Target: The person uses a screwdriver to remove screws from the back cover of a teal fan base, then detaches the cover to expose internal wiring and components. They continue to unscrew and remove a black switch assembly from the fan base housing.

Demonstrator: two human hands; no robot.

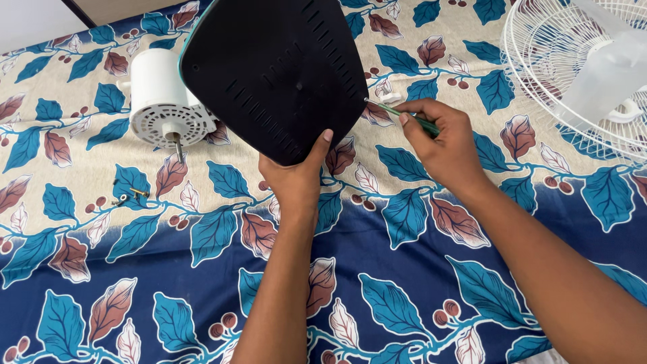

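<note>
Both forearms reach up over a leaf-patterned cloth (404, 283) spread on the surface. Left hand (294, 176) clamps the lower corner of a black slotted cover (276, 74), thumb pressed on its face, the other fingers hidden behind, holding it tilted up off the cloth. Right hand (441, 143) pinches a thin green screwdriver (401, 112) between thumb and fingers, its tip touching the cover's right edge. Small screws (131, 195) lie to the left. Farther back, a white motor (164, 101) rests on the cloth, and a white fan grille (539, 74) lies at the far right.
</note>
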